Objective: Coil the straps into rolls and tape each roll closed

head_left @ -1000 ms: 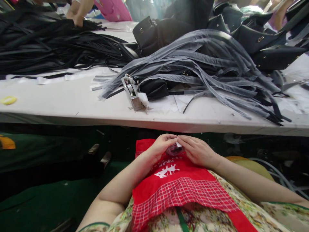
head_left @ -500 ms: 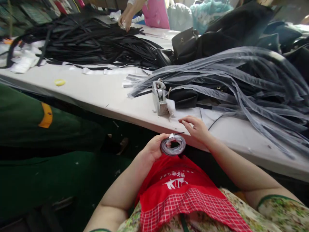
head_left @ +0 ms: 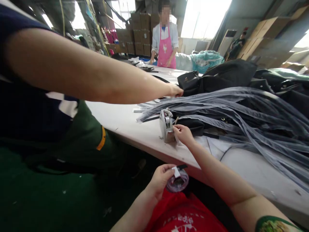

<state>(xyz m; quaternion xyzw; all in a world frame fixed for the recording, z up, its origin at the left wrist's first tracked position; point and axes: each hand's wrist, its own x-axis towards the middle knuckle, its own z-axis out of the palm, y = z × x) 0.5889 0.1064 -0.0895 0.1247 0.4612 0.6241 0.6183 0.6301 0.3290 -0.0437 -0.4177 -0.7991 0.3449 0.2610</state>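
My left hand is closed around a small coiled roll of grey strap with a white label on it, held low in front of my red apron. My right hand reaches up onto the white table, fingers pinched at the white tape coming off a small metal tape dispenser. Whether it grips the tape firmly is hard to see. A big heap of grey straps lies just behind the dispenser.
A co-worker's bare arm stretches across from the left, hand at a black bag. Their green trousers fill the lower left. Black bags pile at the back right. Another person in a pink apron stands at the table's far end. Cardboard boxes are stacked behind.
My view has tilted up. My right hand left the roll and went up to the tape dispenser. A co-worker's arm has come in from the left over the table.
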